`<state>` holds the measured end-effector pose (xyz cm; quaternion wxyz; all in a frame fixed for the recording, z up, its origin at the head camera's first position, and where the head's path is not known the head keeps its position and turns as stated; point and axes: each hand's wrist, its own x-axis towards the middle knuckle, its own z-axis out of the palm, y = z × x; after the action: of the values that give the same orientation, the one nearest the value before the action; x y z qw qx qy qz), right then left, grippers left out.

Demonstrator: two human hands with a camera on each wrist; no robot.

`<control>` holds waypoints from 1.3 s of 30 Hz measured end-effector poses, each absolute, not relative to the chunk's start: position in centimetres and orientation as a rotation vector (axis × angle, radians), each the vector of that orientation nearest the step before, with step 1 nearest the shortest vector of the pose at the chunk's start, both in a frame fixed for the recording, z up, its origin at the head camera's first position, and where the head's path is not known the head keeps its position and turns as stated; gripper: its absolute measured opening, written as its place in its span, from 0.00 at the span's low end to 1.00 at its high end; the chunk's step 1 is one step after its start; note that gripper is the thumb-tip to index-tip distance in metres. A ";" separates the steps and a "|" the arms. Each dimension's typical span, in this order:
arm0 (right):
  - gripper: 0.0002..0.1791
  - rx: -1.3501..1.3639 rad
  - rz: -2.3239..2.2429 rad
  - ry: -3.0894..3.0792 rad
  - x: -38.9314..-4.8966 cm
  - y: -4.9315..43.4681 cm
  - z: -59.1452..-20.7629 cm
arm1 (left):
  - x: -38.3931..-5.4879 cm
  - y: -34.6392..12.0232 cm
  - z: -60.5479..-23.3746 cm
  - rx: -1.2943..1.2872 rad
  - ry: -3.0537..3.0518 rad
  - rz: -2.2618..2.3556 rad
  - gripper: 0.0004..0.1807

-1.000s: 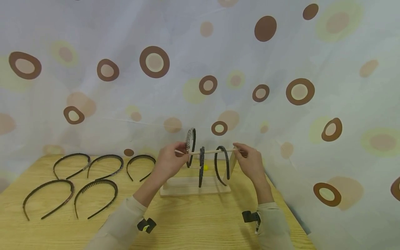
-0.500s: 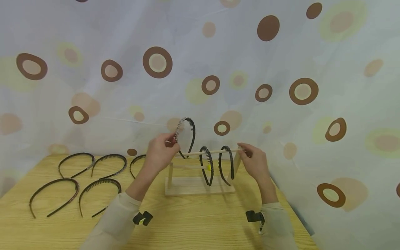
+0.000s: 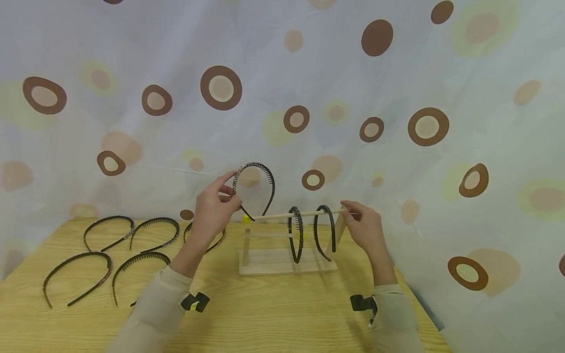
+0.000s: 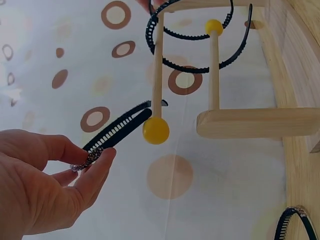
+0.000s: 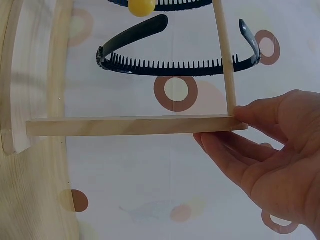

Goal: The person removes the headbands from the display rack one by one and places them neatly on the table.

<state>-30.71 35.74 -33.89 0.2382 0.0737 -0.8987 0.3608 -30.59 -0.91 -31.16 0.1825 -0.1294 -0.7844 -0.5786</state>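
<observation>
My left hand (image 3: 212,208) pinches a black toothed headband (image 4: 131,128) by its glittery side, thumb on one face and fingers on the other. Its tips point down beside the yellow ball (image 4: 156,130) that caps the upper rod (image 4: 158,75) of a wooden rack. With thumb and fingers, my right hand (image 3: 364,228) grips the top of the rack's upright (image 5: 140,126), where the rod joins it. From that rod hang two more headbands, one near the middle (image 3: 301,240) and one nearer the right hand (image 3: 333,230).
Several black headbands lie on the wooden table (image 3: 273,314) at the left, among them one at the front left (image 3: 109,267). The rack's base (image 3: 265,267) stands on the table. Behind is a spotted curtain (image 3: 265,49).
My left hand has moved left and up with the glittery headband, from around the rod to its ball end. The middle headband on the rod has turned. My right hand keeps gripping the rack.
</observation>
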 end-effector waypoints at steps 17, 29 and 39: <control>0.18 0.186 0.992 -2.479 -30.7 35.4 -33.5 | -30.4 -5.0 -31.2 -0.330 -1.966 -1.900 0.33; 0.18 0.154 1.029 -2.462 -30.5 35.8 -33.5 | -29.4 -9.3 -33.7 -0.280 -2.231 -1.697 0.33; 0.18 0.087 0.987 -2.444 -30.2 36.2 -33.4 | -28.4 -12.0 -38.2 -0.304 -2.541 -1.521 0.30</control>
<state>-30.17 36.21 -33.44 0.2495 0.0321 -0.8974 0.3626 -28.44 -11.95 -38.18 0.0822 -0.1018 -0.8506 -0.5094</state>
